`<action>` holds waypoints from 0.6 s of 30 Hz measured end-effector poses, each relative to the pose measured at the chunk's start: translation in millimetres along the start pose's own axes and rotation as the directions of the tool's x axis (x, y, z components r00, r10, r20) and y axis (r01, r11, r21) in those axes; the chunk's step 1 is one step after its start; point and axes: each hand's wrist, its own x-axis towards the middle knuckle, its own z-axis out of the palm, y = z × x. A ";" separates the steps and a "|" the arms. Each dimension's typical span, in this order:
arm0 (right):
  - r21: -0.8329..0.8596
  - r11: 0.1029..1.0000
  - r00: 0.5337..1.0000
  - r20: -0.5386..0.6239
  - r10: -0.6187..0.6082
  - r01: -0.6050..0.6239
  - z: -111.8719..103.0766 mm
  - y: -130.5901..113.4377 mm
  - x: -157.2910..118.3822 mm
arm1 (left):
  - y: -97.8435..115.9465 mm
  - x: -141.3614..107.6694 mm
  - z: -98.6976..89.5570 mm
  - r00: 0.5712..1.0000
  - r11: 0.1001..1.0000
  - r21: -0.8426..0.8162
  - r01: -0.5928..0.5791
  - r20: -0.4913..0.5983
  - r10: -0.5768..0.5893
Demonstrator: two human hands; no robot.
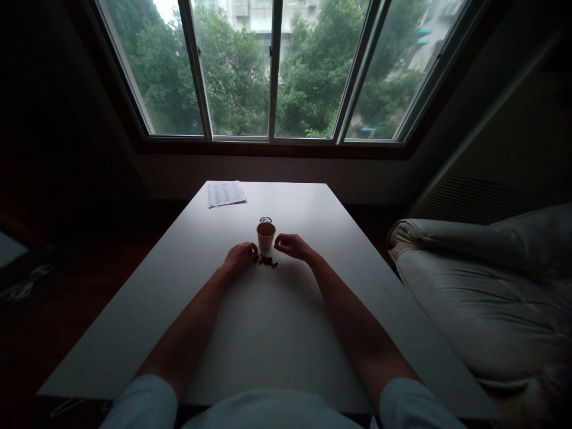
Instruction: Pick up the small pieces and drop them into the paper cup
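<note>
A paper cup (266, 239) stands upright on the white table (268, 333), its inside brownish. Several small dark pieces (268, 261) lie in a loose cluster just in front of it. My left hand (243, 253) rests at the left of the cup, fingers curled, its fingertips at the left edge of the dark pieces; what they hold, if anything, is too small to make out. On the cup's right side is my right hand (288, 244), fingers bent together close to the cup's wall, with their contents hidden.
Behind the cup lies a small dark-rimmed round object (265, 220). Printed papers (226, 193) lie at the table's far left corner. A cushioned grey seat (482, 286) stands along the right, and a window is beyond the table.
</note>
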 end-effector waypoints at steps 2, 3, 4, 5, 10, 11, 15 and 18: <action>-0.020 0.999 0.983 0.181 0.028 -0.025 0.7 2.1 -4.5 | -0.6 -0.5 -0.2 1.000 1.000 -0.008 0.000 -0.005 0.000; -0.039 0.999 0.968 0.245 0.044 -0.035 2.0 2.0 -5.6 | -0.8 -0.6 -0.3 1.000 1.000 -0.011 0.001 -0.006 -0.001; -0.058 0.998 0.955 0.291 0.053 -0.038 3.7 1.2 -6.1 | -0.9 -0.7 -0.4 1.000 1.000 -0.014 0.002 -0.005 -0.002; -0.077 0.997 0.945 0.322 0.054 -0.031 5.7 0.2 -6.0 | -0.8 -0.8 -0.5 1.000 1.000 -0.015 0.003 -0.006 -0.003; -0.191 0.980 0.966 0.257 -0.003 0.054 16.8 -1.7 -4.6 | 3.4 -1.0 0.1 0.999 1.000 0.013 0.025 -0.021 -0.025; -0.221 0.973 0.973 0.229 -0.009 0.061 18.9 -1.1 -4.4 | 5.0 -1.1 0.3 0.999 0.999 0.020 0.042 -0.023 -0.041; -0.302 0.952 0.989 0.148 -0.005 0.050 26.7 1.5 -3.3 | 10.8 -1.3 0.3 0.995 0.994 0.030 0.103 -0.012 -0.103; -0.325 0.946 0.997 0.070 0.016 0.008 33.1 2.1 -2.2 | 12.2 -1.6 -0.3 0.995 0.995 0.028 0.100 -0.009 -0.099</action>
